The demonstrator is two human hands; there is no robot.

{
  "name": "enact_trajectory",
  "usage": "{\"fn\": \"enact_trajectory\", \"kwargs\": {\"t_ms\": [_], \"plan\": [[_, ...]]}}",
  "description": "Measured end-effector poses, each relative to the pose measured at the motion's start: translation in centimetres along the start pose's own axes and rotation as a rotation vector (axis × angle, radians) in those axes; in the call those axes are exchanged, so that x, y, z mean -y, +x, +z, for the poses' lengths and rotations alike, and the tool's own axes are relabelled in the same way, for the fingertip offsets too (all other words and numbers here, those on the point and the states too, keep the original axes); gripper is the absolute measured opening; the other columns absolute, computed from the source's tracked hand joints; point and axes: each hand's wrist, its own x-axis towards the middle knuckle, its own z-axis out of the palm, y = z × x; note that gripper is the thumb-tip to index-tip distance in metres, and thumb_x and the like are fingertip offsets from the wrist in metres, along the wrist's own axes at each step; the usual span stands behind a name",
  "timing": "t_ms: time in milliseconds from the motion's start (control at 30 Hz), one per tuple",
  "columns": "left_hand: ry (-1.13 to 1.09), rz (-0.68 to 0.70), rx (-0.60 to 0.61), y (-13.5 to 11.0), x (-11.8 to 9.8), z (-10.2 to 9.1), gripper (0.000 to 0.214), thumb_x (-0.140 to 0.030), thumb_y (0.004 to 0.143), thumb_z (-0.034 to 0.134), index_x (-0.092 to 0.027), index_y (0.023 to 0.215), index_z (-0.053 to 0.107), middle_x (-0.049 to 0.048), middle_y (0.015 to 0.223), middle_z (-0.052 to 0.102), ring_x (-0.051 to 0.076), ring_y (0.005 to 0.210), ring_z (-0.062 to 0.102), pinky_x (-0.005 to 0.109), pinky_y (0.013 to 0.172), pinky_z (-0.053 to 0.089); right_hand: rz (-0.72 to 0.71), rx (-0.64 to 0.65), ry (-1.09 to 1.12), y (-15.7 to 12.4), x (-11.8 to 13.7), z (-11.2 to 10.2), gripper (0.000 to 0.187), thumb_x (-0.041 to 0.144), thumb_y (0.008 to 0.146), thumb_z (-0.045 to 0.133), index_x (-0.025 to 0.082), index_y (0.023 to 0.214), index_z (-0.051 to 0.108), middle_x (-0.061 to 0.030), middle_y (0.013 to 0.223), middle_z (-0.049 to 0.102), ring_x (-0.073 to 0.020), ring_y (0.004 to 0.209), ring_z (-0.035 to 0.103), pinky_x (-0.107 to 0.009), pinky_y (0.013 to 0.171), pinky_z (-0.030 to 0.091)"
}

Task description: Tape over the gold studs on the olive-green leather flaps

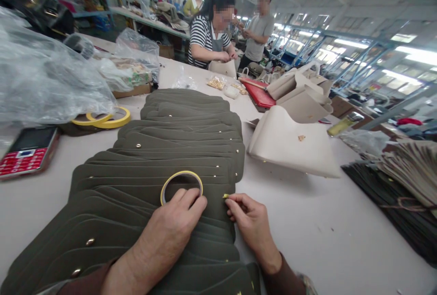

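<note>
Overlapping dark olive panels [164, 158] with small gold studs lie in a long fanned row in front of me. My left hand [172, 222] rests over the panels, its fingers closed on a roll of yellow tape [163, 190] that stands tilted above them. At the row's right edge, my right hand [251, 220] pinches a small piece of yellow tape [226, 196] between thumb and forefinger. The piece is close above a panel; whether it touches is hard to tell.
Left lie more yellow tape rolls [114, 119], a red phone [29, 151] and clear plastic bags [51, 76]. Cream bag pieces [290, 142], a red pouch [258, 93] and stacked dark panels [392, 208] lie right. Across the table, a person in a striped shirt [201, 35] handles a bag.
</note>
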Motion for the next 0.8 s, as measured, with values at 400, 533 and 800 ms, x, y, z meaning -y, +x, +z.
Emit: {"fn": "enact_trajectory", "kwargs": {"t_ms": [400, 533, 800], "plan": [[0.084, -0.063, -0.176, 0.8, 1.3, -0.2, 0.012, -0.016, 0.093, 0.049, -0.017, 0.094, 0.062, 0.0073, 0.095, 0.063, 0.026, 0.091, 0.054, 0.042, 0.081, 0.049, -0.427, 0.019, -0.318, 1.8, 1.9, -0.2, 0.015, 0.020, 0.091, 0.056, 0.020, 0.098, 0.070, -0.0041, 0.085, 0.066, -0.0164, 0.076, 0.061, -0.029, 0.071, 0.048], [0.062, -0.049, -0.094, 0.8, 1.1, -0.6, 0.015, -0.014, 0.093, 0.047, -0.018, 0.090, 0.061, 0.0052, 0.083, 0.060, 0.025, 0.082, 0.053, 0.042, 0.077, 0.045, -0.478, 0.071, -0.318, 2.3, 2.2, -0.1, 0.027, 0.015, 0.095, 0.045, 0.021, 0.109, 0.067, -0.0063, 0.095, 0.062, -0.0180, 0.089, 0.060, -0.031, 0.080, 0.049], [-0.096, 0.125, 0.076, -0.4, 1.7, -1.3, 0.020, -0.009, 0.093, 0.042, -0.020, 0.091, 0.058, 0.0016, 0.079, 0.059, 0.019, 0.071, 0.055, 0.033, 0.066, 0.046, -0.467, 0.029, -0.290, 1.9, 2.2, -0.1, 0.026, 0.013, 0.094, 0.047, 0.020, 0.108, 0.067, -0.0064, 0.093, 0.065, -0.0184, 0.087, 0.061, -0.031, 0.079, 0.049]]}}
